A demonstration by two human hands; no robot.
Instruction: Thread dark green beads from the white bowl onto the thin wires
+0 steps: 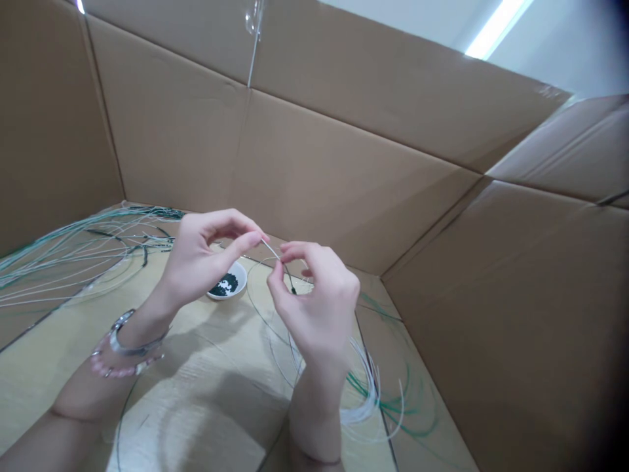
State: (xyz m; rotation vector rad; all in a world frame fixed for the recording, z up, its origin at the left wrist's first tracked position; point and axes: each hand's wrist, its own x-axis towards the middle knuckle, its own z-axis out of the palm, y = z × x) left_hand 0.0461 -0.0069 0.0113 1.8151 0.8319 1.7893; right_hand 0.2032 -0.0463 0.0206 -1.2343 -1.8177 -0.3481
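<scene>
- Thin wire (270, 248): whitish, taut-looking between both hands (a dark bit (293, 290) shows below), right of the white bowl (243, 278)
- Left hand (206, 259): pinching the wire
- Right hand (317, 298): pinching it too

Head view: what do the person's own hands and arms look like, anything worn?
Left hand: ungloved, with a silvery band and a mostly pink beaded bracelet around the wrist. Right hand: ungloved, no jewellery visible. No sleeves show.
</scene>
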